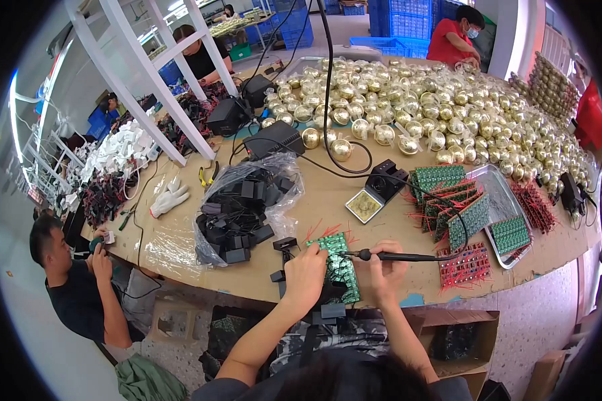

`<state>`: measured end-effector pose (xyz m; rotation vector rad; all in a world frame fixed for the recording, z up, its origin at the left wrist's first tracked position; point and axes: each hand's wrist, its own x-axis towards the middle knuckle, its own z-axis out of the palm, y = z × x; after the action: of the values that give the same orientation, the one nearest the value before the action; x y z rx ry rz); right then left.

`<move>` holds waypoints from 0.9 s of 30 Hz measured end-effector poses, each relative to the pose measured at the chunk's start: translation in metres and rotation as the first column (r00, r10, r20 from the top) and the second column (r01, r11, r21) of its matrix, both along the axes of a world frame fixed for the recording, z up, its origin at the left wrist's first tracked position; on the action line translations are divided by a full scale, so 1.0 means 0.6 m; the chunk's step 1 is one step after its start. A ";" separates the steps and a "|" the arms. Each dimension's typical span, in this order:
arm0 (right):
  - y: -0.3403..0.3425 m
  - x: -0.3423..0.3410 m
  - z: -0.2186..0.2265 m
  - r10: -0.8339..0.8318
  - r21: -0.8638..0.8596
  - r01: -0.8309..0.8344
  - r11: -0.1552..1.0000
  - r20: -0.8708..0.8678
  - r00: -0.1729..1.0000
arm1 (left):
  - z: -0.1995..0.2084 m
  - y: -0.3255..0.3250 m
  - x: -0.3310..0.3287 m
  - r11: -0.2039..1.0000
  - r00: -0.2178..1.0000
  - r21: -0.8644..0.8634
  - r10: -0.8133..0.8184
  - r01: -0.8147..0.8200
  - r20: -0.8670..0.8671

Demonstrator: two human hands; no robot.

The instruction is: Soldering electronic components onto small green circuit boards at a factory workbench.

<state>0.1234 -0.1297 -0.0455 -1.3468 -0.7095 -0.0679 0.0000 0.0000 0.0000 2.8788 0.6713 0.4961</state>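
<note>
Bag (289, 175) by L hand (306, 272) holds blk boxes (237, 255), prob. adapters.

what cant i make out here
Head view:
What, if anything, the left hand grips on the green circuit board: hidden by the hand
Whether the tip of the soldering iron touches the board: too small
How many black blocks the plastic bag holds: they overlap under creased plastic
The person in red at far right: cut off by the dark rim

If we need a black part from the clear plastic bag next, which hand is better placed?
Probably the left hand: it is nearer the clear plastic bag, while the right hand holds the soldering iron at the green circuit board.
</note>
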 end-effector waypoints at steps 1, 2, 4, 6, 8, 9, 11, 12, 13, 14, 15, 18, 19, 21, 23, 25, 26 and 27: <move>0.000 0.001 0.001 -0.027 0.024 0.028 0.999 -0.017 0.999 | 0.000 0.000 0.000 1.000 1.000 0.004 0.002 -0.002 -0.001; 0.001 0.002 0.001 -0.054 0.047 0.055 0.997 -0.034 0.998 | 0.000 0.001 -0.001 1.000 1.000 0.008 0.005 -0.005 -0.002; -0.002 0.000 0.006 -0.073 0.055 0.076 0.996 -0.057 0.996 | 0.001 -0.001 0.001 1.000 1.000 0.004 0.002 -0.002 -0.007; -0.003 0.000 0.007 -0.091 0.064 0.096 0.993 -0.079 0.993 | 0.002 -0.002 0.002 1.000 1.000 0.002 0.000 0.000 -0.012; -0.003 0.000 0.005 -0.090 0.059 0.095 0.994 -0.084 0.992 | 0.003 -0.001 0.003 1.000 1.000 0.000 -0.008 0.008 0.004; -0.003 0.001 0.003 -0.089 0.059 0.094 0.994 -0.084 0.993 | 0.003 -0.002 0.003 1.000 1.000 0.000 -0.007 0.007 0.004; -0.004 0.002 -0.001 -0.087 0.067 0.093 0.993 -0.085 0.993 | 0.003 -0.003 0.003 1.000 1.000 0.004 -0.005 0.005 0.003; -0.004 0.002 -0.002 -0.086 0.068 0.092 0.993 -0.085 0.993 | 0.004 -0.003 0.003 1.000 1.000 0.005 -0.004 0.004 0.003; -0.004 0.002 -0.003 -0.085 0.065 0.090 0.994 -0.082 0.993 | 0.003 -0.002 0.003 1.000 1.000 0.006 -0.001 0.001 -0.002; -0.003 0.002 -0.003 -0.084 0.062 0.089 0.994 -0.078 0.993 | 0.003 -0.002 0.003 1.000 1.000 0.007 0.003 -0.003 -0.007; -0.004 0.002 -0.003 -0.084 0.063 0.089 0.994 -0.078 0.993 | 0.003 -0.002 0.003 1.000 1.000 0.008 0.002 -0.002 -0.007; -0.005 0.001 0.001 -0.076 0.061 0.082 0.995 -0.086 0.993 | 0.003 -0.002 0.003 1.000 1.000 0.006 0.003 -0.003 -0.002; -0.004 0.000 0.003 -0.076 0.067 0.082 0.994 -0.088 0.993 | 0.004 -0.003 0.003 1.000 1.000 0.005 0.004 -0.004 -0.002; -0.004 0.000 0.004 -0.076 0.074 0.082 0.994 -0.089 0.993 | 0.004 -0.003 0.003 1.000 1.000 0.004 0.005 -0.005 -0.002; -0.003 0.000 0.003 -0.074 0.094 0.082 0.992 -0.086 0.994 | 0.005 -0.003 0.003 1.000 1.000 -0.002 0.005 -0.005 -0.008; -0.005 0.000 0.003 -0.070 0.082 0.077 0.994 -0.083 0.994 | 0.005 -0.003 0.002 1.000 1.000 -0.005 0.006 -0.006 -0.008; -0.005 0.000 0.003 -0.067 0.070 0.072 0.995 -0.080 0.995 | 0.005 -0.003 0.002 1.000 1.000 -0.008 0.008 -0.008 -0.008; -0.006 -0.001 0.004 -0.067 0.070 0.073 0.995 -0.080 0.995 | 0.004 -0.003 0.002 1.000 1.000 -0.008 0.007 -0.007 -0.008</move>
<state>0.1230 -0.1331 -0.0433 -1.2970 -0.5892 -0.0963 0.0015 -0.0020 0.0027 2.8736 0.6833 0.4817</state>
